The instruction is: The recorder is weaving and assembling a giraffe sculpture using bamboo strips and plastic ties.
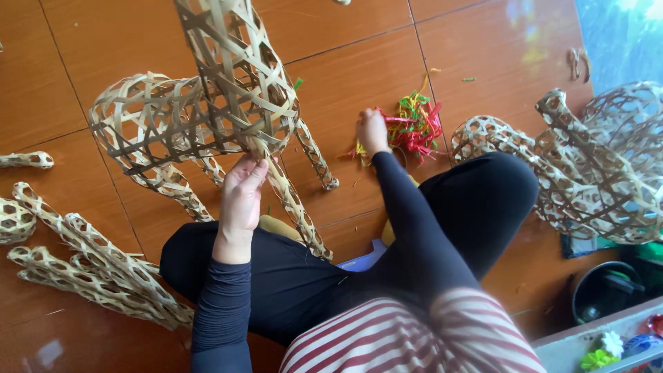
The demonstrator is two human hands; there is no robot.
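A home craft workspace is showing itself here, with work going on right on the floor. Someone is sitting on glossy reddish-brown floor tiles, and openwork woven bamboo animal frames are standing and lying all around. Loose woven legs are piling up at one side, and scraps of coloured ribbon are lying scattered nearby.
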